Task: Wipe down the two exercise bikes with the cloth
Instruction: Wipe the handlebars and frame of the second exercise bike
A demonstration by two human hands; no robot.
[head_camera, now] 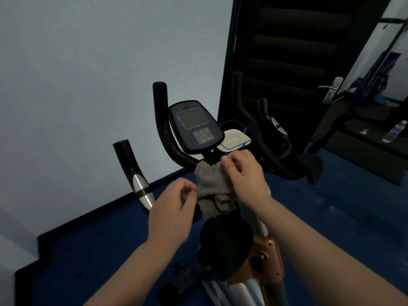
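Observation:
An exercise bike stands right in front of me, with a dark console (195, 125), black handlebars (162, 120) and a black saddle (226, 241). A grey cloth (210, 184) is draped over the stem just below the console. My right hand (245, 175) lies on the cloth's right side, its fingers curled over it and pinching its upper edge. My left hand (173, 210) hovers at the cloth's left edge with fingers loosely curled, and I see nothing held in it. No second bike is clearly in view.
A white tray (235, 139) sits behind the console. A black door (287, 62) with a metal handle (331, 89) stands at the right. A water bottle (395, 131) lies on dark steps at the far right. The floor (331, 195) is blue, and a pale wall is on the left.

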